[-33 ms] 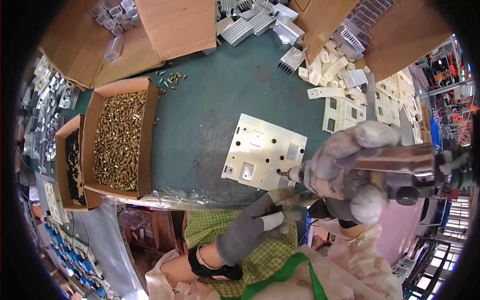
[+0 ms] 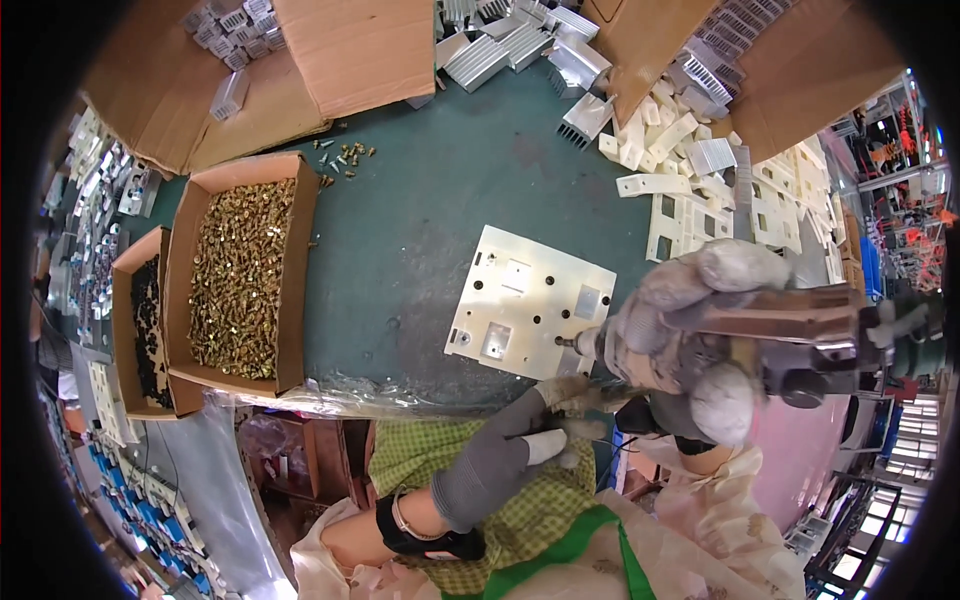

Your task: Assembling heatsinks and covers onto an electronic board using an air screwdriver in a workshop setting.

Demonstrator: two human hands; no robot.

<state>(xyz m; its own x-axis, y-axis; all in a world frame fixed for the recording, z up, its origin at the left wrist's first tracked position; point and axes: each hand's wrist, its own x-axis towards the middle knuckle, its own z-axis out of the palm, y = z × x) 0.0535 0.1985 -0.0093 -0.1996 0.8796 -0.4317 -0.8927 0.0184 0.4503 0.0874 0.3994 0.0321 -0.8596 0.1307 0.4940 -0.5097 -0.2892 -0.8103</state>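
Note:
A pale metal plate (image 2: 520, 335) with square recesses and several dark screws or holes lies flat on the bench. My right hand (image 2: 690, 330), in a grey-white glove, is wrapped round a power screwdriver (image 2: 790, 312) with a copper-coloured body. Its tip meets the plate at a dark spot near the lower right edge. My left hand (image 2: 500, 455), in a grey glove, is just off the plate's near edge with its fingers curled. Its fingertips are partly hidden, so anything between them cannot be made out.
On the left, a cardboard tray of brass-coloured screws (image 2: 240, 280) stands beside a narrower tray of black screws (image 2: 148, 335). Loose screws (image 2: 352, 155) lie behind. Silver heat sinks (image 2: 478, 62), cream plastic parts (image 2: 655, 185) and cardboard boxes (image 2: 365, 50) line the far side.
The screwdriver and my right hand have shifted very slightly. Otherwise the scene looks the same.

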